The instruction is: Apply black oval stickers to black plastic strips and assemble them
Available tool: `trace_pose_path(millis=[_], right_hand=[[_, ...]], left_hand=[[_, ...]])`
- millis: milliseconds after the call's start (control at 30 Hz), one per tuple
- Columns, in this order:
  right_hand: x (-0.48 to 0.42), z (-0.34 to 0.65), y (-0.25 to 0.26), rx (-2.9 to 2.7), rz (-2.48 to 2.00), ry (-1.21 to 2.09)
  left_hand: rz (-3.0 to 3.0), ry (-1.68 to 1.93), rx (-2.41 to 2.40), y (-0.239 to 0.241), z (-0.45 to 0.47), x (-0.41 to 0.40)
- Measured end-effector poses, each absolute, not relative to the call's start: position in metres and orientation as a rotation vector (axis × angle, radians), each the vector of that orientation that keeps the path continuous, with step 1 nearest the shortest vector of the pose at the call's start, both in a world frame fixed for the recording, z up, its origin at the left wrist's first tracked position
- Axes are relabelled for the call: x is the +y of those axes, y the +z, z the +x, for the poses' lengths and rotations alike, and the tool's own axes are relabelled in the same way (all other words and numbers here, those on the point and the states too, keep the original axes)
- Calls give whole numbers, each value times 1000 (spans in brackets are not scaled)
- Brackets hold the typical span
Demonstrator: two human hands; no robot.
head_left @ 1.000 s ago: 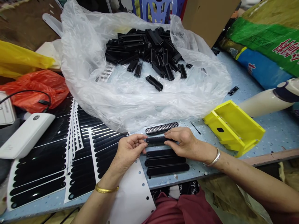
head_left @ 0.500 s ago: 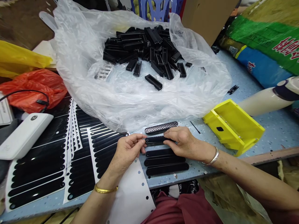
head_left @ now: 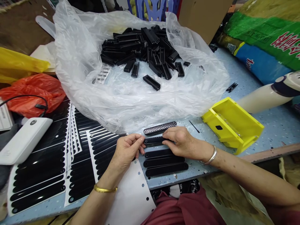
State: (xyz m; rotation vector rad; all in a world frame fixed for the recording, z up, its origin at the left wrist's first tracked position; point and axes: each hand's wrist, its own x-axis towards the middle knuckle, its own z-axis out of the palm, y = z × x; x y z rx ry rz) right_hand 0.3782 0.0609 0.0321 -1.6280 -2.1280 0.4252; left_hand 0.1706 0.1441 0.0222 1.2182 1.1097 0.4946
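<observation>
A slim black strip (head_left: 153,140) with rounded ends and a small hole lies crosswise in front of me. My left hand (head_left: 130,148) pinches at its left end between thumb and forefinger. The thumb and fingers of my right hand (head_left: 180,140) close over its right end and hide it. Just behind is a long black piece with a silvery lattice face (head_left: 160,128). On the near side, several plain black bars (head_left: 166,169) lie in a row. Whether the held strip is one layer or stuck on a bar, I cannot tell.
Black parts (head_left: 152,36) are heaped on a crumpled clear plastic bag (head_left: 131,106). Sheets of black strips (head_left: 37,175) and a white power bank (head_left: 24,140) lie left. On the right stand a yellow holder (head_left: 234,125) and a pale bottle (head_left: 262,98). A thin black tool (head_left: 194,126) lies nearby.
The whole view has shifted slightly. Both hands keep nearly the same hold at the two ends of the black strip.
</observation>
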Motion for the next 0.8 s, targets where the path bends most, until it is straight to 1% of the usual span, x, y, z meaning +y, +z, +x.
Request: trace_pose_path(millis=[567, 800], right_hand=[[62, 380, 30, -2141, -1581, 432], [63, 379, 31, -2134, -1585, 438]], left_hand=[[1289, 503, 1173, 24, 176, 142], [1272, 486, 1123, 26, 174, 142]])
